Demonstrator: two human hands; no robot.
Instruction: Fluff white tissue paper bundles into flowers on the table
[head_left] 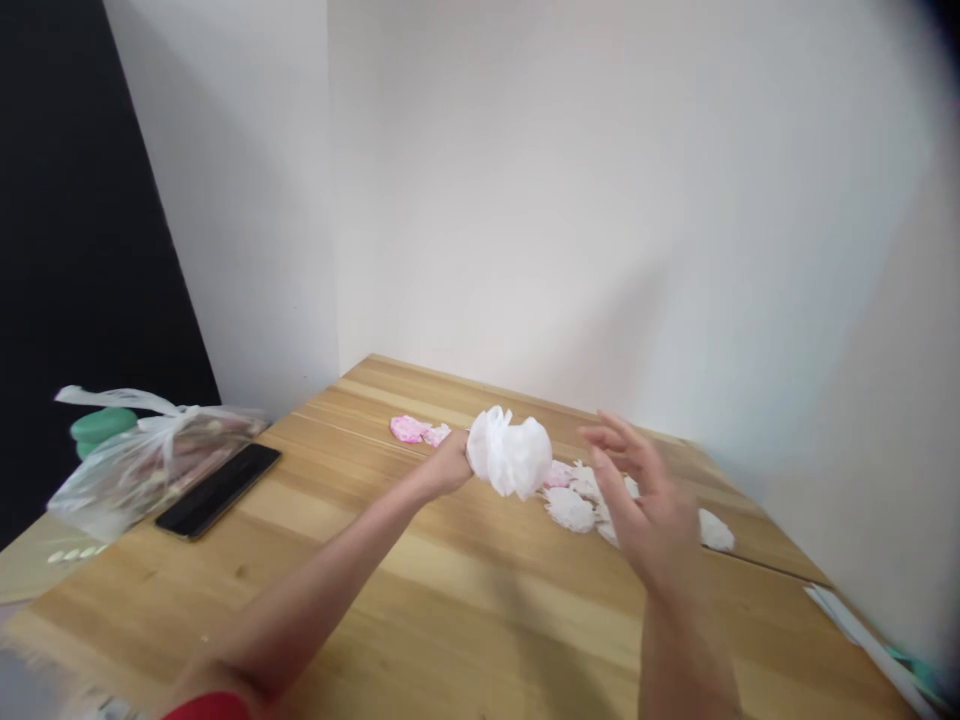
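My left hand [448, 466] grips a fluffy white tissue-paper flower [510, 455] and holds it above the wooden table [450, 600]. To the right of the flower my right hand [641, 500] hovers open, fingers spread, blurred by motion and holding nothing. Beneath and behind my hands, several smaller white paper flowers [571, 510] lie on the table, some partly hidden by my right hand. Two pink paper pieces [411, 429] lie further back to the left.
A black phone [219, 488] lies flat at the table's left side. Beside it sits a knotted clear plastic bag [142, 455] with a green lid [103, 425] behind it. White walls meet in a corner behind the table. White paper [847, 615] lies at the right edge.
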